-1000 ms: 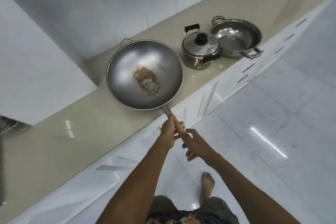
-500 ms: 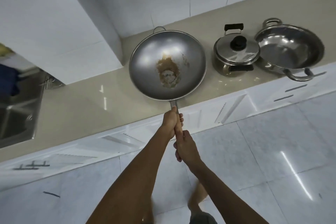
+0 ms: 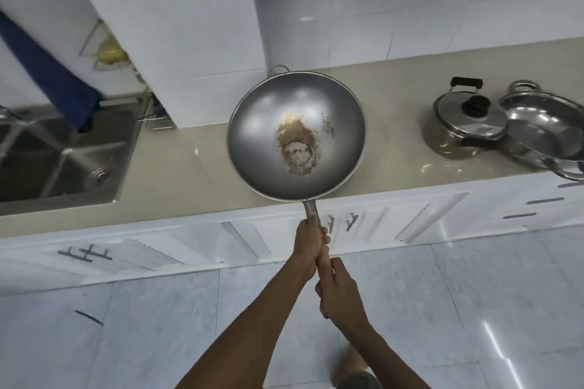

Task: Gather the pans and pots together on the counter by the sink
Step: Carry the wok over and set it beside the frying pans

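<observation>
A large grey wok (image 3: 252, 123) with a brown burnt patch in its bottom hangs over the beige counter (image 3: 177, 167), its long handle pointing back at me. My left hand (image 3: 308, 238) grips the handle near the bowl. My right hand (image 3: 339, 290) grips the handle's end just behind it. A lidded steel pot (image 3: 464, 123) with black handles stands on the counter at the right. An open steel pan (image 3: 546, 133) with two loop handles touches its right side. The steel sink (image 3: 60, 155) is set in the counter at the left.
A white wall column (image 3: 189, 41) comes down to the counter between the sink and the wok. A blue cloth (image 3: 50, 73) hangs over the sink, beside a wire rack (image 3: 104, 47). White cabinet fronts (image 3: 379, 224) run below the counter, above a pale tiled floor.
The wok has moved left along the counter, away from the pot and pan. My right hand has closed on the handle's end. The view has turned left and the sink has come in.
</observation>
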`<action>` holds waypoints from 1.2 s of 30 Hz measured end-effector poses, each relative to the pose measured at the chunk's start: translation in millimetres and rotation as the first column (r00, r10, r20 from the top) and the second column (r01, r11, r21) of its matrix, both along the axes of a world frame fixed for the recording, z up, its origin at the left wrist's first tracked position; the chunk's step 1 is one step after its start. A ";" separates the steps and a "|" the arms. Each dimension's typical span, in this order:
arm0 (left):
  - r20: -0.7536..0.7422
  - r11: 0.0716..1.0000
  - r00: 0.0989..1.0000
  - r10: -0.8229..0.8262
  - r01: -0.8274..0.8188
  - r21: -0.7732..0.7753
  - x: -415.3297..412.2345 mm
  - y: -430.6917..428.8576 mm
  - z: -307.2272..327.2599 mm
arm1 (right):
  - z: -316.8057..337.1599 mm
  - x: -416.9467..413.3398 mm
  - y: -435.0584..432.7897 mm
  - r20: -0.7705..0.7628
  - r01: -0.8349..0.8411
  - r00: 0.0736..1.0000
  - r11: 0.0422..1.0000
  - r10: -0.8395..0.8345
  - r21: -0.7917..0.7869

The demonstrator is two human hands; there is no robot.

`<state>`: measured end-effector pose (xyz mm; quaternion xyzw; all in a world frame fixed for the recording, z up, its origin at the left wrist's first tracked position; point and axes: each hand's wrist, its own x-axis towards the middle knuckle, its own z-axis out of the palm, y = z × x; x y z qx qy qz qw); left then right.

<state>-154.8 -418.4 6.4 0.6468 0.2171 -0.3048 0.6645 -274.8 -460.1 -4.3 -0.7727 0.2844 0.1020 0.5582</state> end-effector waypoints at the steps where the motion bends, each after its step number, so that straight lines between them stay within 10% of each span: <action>1: -0.012 1.000 1.000 0.011 -0.011 -0.017 -6.1 23.6 -2.2 | 0.2 -5.4 21.5 0.004 -0.014 1.000 1.000 0.014 -0.014; 12: 0.012 0.958 0.958 0.287 -0.286 -0.017 -28.0 345.1 -1.2 | 21.8 -2.6 300.8 -0.004 -0.345 0.938 0.935 0.347 0.082; 36: 0.242 0.590 0.707 0.665 -0.696 0.410 124.8 1009.9 83.1 | 113.8 241.9 934.0 0.069 -0.897 0.443 0.441 0.894 0.038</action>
